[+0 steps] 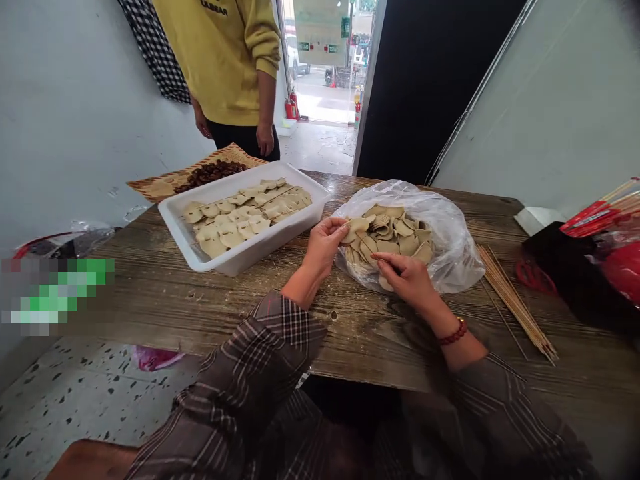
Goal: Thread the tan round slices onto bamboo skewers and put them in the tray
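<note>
Dark plaid sleeves lead to the left hand, clamped on a flat, thin beige slice at the left of a clear plastic bag; what the right hand grips, I cannot tell. It looks light, soft, tearable: pinch the rim.

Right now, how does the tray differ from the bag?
The tray is opaque, white and straight-sided; the bag is clear, limp and crumpled. Slices in the tray lie in overlapping rows, while those in the bag form a loose heap. The left hand and right hand are at the bag; neither is in the tray. Both tray and bag hold pale, flat slices and rest on the table.
</note>
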`<state>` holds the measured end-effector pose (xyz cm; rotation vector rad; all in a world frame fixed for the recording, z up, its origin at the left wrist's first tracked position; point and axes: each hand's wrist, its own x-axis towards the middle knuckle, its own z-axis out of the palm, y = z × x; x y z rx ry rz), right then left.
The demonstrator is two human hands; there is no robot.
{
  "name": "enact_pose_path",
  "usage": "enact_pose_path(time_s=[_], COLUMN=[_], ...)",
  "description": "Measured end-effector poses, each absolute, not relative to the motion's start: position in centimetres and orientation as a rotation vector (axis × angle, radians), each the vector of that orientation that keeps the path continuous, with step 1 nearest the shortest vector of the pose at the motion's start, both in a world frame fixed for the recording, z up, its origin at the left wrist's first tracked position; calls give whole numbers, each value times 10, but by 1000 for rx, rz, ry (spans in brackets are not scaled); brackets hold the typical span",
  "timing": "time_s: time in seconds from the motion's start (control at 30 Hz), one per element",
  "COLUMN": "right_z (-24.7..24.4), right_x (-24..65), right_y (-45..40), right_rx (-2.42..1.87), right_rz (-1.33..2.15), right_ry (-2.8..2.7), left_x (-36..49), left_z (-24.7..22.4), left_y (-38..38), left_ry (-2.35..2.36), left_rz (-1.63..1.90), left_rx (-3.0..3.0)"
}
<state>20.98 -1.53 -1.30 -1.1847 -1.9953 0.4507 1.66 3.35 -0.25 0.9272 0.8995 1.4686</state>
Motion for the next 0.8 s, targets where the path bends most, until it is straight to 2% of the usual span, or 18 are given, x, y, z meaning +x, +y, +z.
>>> enact_pose_path(time_s=[0.8], right_z=[-17], right_x=[210], right_y=[-11], right_rx=[-1139], right_rz=[430], right_ry=[-1990], left_x=[17], left_z=[-10], left_y=[39], left_ry=[1035], left_rz=[1520], left_rx=[1244])
